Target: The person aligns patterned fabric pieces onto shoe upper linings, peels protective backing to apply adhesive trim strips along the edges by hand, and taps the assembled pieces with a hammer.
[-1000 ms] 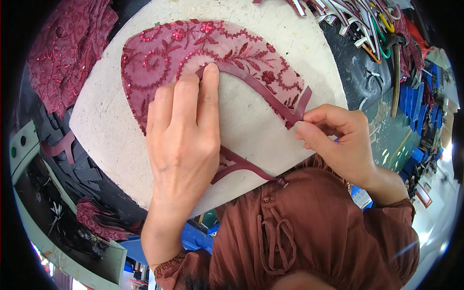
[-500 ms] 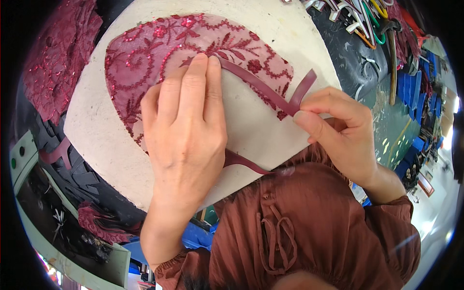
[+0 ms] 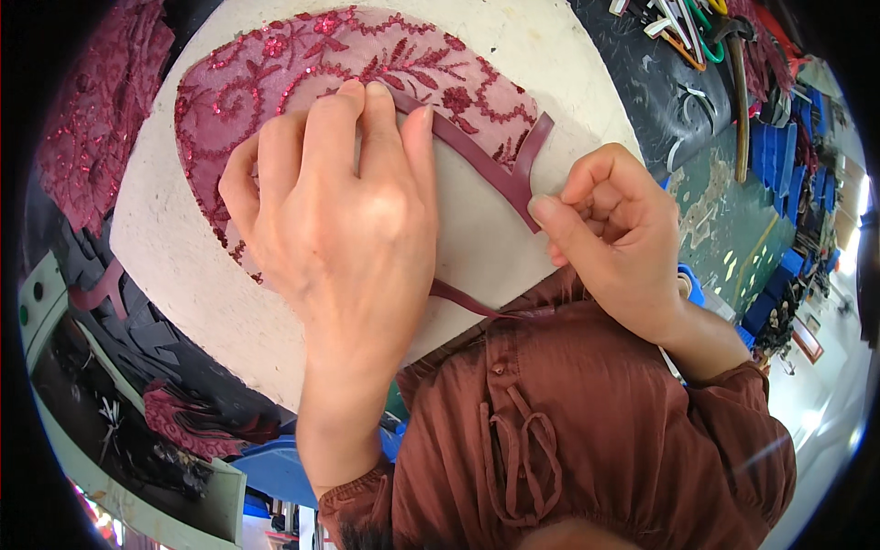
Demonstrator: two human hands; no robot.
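Note:
A rounded piece of burgundy sequinned lace (image 3: 247, 101) lies on a pale board (image 3: 486, 266). Along its inner curved edge runs a narrow dark-red strap (image 3: 472, 156), whose right end bends back in a V over the lace. My left hand (image 3: 339, 211) rests over the lace with fingers apart, its fingertips pressing on the strap near the middle of the edge. Beside the bend, my right hand (image 3: 619, 234) has curled fingers, with the thumb apart from the index finger and close to the strap. Another length of strap (image 3: 467, 301) emerges below my left hand and trails toward my lap.
More sequinned lace (image 3: 101, 119) is heaped at the far left. Dark strips (image 3: 137, 321) lie left of the board. At the upper right are a hammer (image 3: 736, 92) and loose cut pieces (image 3: 674, 23). Blue bins (image 3: 775, 156) stand farther right.
The lace and board have shifted slightly up and left in view. My right thumb and index finger have parted at the strap's bend. The left thumb has spread from the fingers.

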